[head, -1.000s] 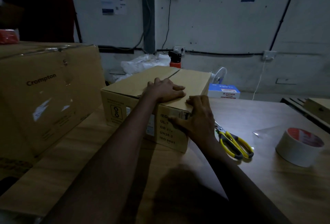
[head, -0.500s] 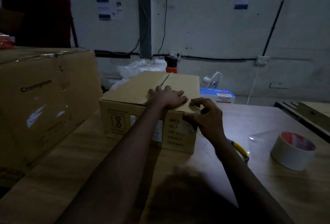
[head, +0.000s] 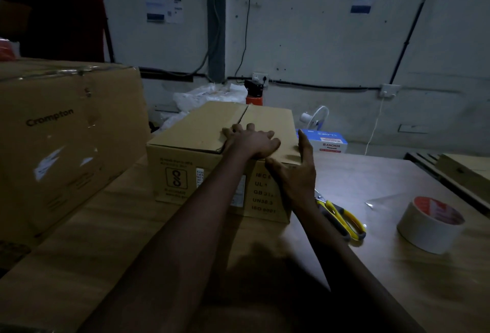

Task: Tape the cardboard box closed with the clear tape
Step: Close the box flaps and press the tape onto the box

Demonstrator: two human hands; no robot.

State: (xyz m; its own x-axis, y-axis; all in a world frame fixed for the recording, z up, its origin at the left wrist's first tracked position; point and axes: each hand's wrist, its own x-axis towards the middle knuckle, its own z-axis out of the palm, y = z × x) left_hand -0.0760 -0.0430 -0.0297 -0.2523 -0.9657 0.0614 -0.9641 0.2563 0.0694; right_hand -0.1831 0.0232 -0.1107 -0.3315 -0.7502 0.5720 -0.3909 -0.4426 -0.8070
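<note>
Currently: left hand (head: pixel 252 143) lies flat on the lid of the cardboard box (head: pixel 196 131), fingers straight and spread. It presses down near the front edge where the two flaps meet and grasps nothing. Right hand (head: pixel 294 176) is spread against the box's front right corner, thumb along the top edge, forefinger pointing up beside the lid. It too is released, nothing held.

Box sits on the wooden table (head: pixel 384 173), in front of the person and just beside a larger Crompton carton (head: pixel 66 133) on the left. Both flaps are down. The centre seam (head: pixel 244 116) runs away from the hands to the far edge.

Tape roll (head: pixel 429 224) rests on the table to the right, well apart from the box. What looks like a loose clear tail (head: pixel 384 200) lies beside it. Yellow-handled scissors (head: pixel 342 216) lie between roll and box, near the right wrist.

Progress, as judged: flaps closed and held down. Light is too dim to tell whether a clear strip already covers the seam. The hand posture would fit smoothing one over the near edge, but no sheen confirms it. If none is laid, the whole taping run is left. If one is, pressing it down the front face and checking the far end remain.
</note>
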